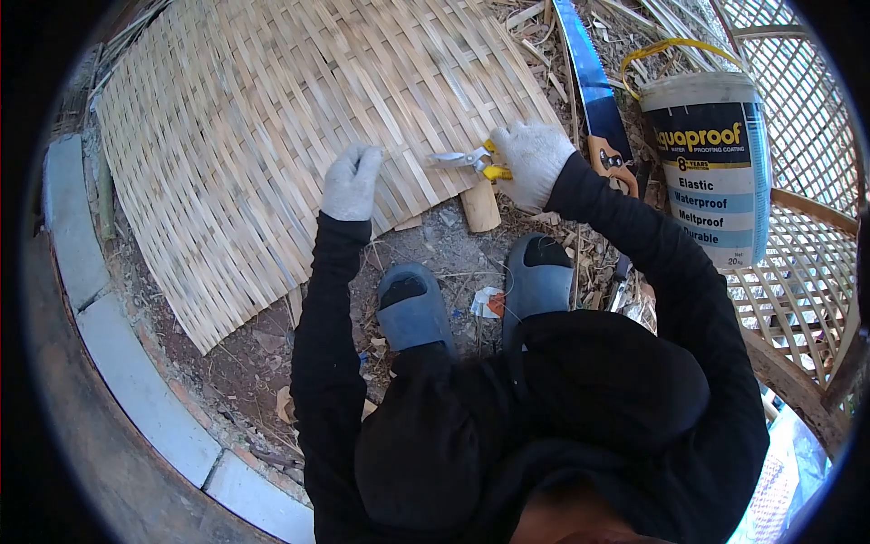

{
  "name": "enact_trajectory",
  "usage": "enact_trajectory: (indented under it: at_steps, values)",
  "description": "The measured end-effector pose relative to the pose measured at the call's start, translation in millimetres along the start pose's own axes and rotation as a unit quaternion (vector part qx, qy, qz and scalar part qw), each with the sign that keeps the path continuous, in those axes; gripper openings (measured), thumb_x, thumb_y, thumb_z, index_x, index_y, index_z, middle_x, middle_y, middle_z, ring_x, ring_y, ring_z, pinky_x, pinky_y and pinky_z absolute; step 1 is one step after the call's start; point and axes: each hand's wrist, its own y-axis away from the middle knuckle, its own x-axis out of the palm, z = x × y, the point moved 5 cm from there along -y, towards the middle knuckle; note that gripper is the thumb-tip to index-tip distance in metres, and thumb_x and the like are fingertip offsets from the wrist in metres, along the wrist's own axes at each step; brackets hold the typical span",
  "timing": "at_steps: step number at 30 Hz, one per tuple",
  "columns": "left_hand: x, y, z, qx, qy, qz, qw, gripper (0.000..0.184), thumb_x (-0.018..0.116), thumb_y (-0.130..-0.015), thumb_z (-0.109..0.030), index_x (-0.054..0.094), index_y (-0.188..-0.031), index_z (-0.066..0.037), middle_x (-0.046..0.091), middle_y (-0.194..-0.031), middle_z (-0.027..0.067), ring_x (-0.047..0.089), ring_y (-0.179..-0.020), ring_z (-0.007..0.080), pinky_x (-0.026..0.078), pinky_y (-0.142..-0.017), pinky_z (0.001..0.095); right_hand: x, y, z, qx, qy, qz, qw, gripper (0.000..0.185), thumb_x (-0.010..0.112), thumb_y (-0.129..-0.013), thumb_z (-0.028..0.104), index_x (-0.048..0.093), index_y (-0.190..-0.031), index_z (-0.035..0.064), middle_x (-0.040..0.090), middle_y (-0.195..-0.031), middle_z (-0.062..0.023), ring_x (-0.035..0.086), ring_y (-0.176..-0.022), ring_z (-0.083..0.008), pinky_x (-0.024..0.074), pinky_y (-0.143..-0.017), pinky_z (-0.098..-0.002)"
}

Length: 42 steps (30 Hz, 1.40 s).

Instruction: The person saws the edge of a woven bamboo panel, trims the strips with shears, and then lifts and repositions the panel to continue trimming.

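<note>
A large woven bamboo mat (299, 118) lies before me, its near edge close to both hands. My right hand (535, 163), in a white knit glove, is closed around yellow-handled pruning shears (473, 160). Their metal blades point left over the mat's edge. My left hand (352, 184), gloved as well, is over the mat to the left of the blades. Its fingers are curled and pressed together; whatever is between them is hidden. Just below the shears, a short wooden block (480, 208) sits at the mat's edge.
A blue-bladed handsaw (591, 86) with a wooden handle lies right of the mat. Beside it stands an Aquaproof bucket (707, 163), with a lattice panel (802, 100) behind. Pale blocks (140, 385) form a curb at left. Bamboo scraps litter the ground around my sandals (415, 304).
</note>
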Motion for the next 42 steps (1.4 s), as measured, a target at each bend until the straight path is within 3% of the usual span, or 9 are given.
enact_trajectory:
  at_steps: [8,12,15,18,24,28,34,38,42]
  values:
    - [-15.7,40.2,-36.5,-0.05,0.033,0.158,0.986,0.024,0.063,-0.105,-0.029,0.069,-0.103,-0.006,0.061,-0.081,-0.0032,0.056,-0.074,0.0077,0.047,-0.068,0.0267,5.8,-11.1,-3.2,0.006,-0.018,0.019,1.0,0.045,0.079,-0.084,0.034,0.064,-0.113,0.0041,0.07,-0.098,-0.0195,0.07,-0.095,-0.0397,0.0565,-0.084,-0.0494]
    - [46.1,141.8,-54.9,0.164,-0.127,0.398,0.894,0.039,0.068,-0.096,-0.034,0.073,-0.122,-0.005,0.076,-0.112,0.013,0.071,-0.11,0.0311,0.054,-0.099,0.039,5.9,-2.2,-16.4,0.024,-0.05,0.001,0.998,0.044,0.077,-0.086,0.033,0.064,-0.116,0.003,0.07,-0.098,-0.0199,0.07,-0.097,-0.0408,0.0563,-0.086,-0.0497]
    - [49.7,144.0,-46.7,0.119,-0.283,0.405,0.861,0.038,0.07,-0.094,-0.036,0.073,-0.115,-0.004,0.075,-0.105,0.0152,0.072,-0.103,0.0333,0.055,-0.095,0.0416,7.7,0.2,-24.5,0.028,-0.061,-0.006,0.998,0.044,0.075,-0.088,0.035,0.063,-0.116,0.0023,0.07,-0.096,-0.0216,0.07,-0.093,-0.0426,0.056,-0.083,-0.051]
    - [29.7,87.4,-61.5,0.045,-0.282,0.132,0.949,0.04,0.068,-0.093,-0.044,0.07,-0.097,-0.004,0.072,-0.093,0.0197,0.072,-0.094,0.0391,0.058,-0.085,0.0495,7.2,4.9,-26.5,0.051,-0.072,-0.004,0.996,0.044,0.075,-0.091,0.037,0.063,-0.115,0.0023,0.07,-0.094,-0.0234,0.07,-0.09,-0.0442,0.0557,-0.08,-0.0523]
    - [67.2,32.3,-23.0,0.2,-0.384,0.044,0.9,0.03,0.062,-0.101,-0.03,0.064,-0.085,-0.004,0.067,-0.085,0.017,0.07,-0.083,0.0382,0.056,-0.073,0.0511,6.6,9.9,-22.6,0.073,-0.093,0.01,0.993,0.044,0.074,-0.091,0.039,0.064,-0.113,0.0022,0.071,-0.095,-0.0246,0.071,-0.092,-0.0453,0.0561,-0.08,-0.053]
    - [77.3,65.2,-20.4,0.242,-0.311,0.027,0.919,0.025,0.059,-0.101,-0.027,0.064,-0.089,-0.005,0.064,-0.085,0.0157,0.069,-0.086,0.0374,0.057,-0.077,0.0505,5.0,20.2,-22.3,0.091,-0.116,0.027,0.989,0.045,0.073,-0.09,0.038,0.065,-0.115,0.0011,0.072,-0.099,-0.0254,0.072,-0.096,-0.0446,0.0564,-0.084,-0.0524]
    - [69.3,148.6,-33.3,0.145,-0.212,0.305,0.917,0.025,0.066,-0.097,-0.027,0.072,-0.111,-0.007,0.073,-0.102,0.0171,0.071,-0.102,0.0357,0.056,-0.091,0.0448,10.2,32.7,-23.7,0.074,-0.152,0.052,0.984,0.051,0.077,-0.088,0.042,0.064,-0.115,0.0008,0.072,-0.095,-0.0248,0.073,-0.094,-0.0437,0.0571,-0.083,-0.0507]
    - [1.0,124.7,-25.3,0.151,-0.371,-0.003,0.916,0.025,0.065,-0.098,-0.026,0.069,-0.112,-0.006,0.071,-0.102,0.0151,0.071,-0.099,0.0345,0.057,-0.088,0.0485,9.7,31.4,-18.9,0.063,-0.161,0.032,0.984,0.054,0.077,-0.088,0.044,0.064,-0.116,0.0001,0.073,-0.093,-0.0247,0.074,-0.09,-0.0432,0.0573,-0.081,-0.0502]
    - [-41.5,97.6,14.6,0.111,-0.43,-0.069,0.893,0.014,0.065,-0.094,-0.012,0.066,-0.107,-0.006,0.066,-0.106,0.0153,0.067,-0.101,0.0356,0.055,-0.088,0.0475,10.8,24.8,-14.8,0.08,-0.161,0.059,0.982,0.054,0.077,-0.088,0.044,0.064,-0.116,0.0001,0.073,-0.091,-0.0252,0.074,-0.088,-0.0432,0.0578,-0.08,-0.0502]
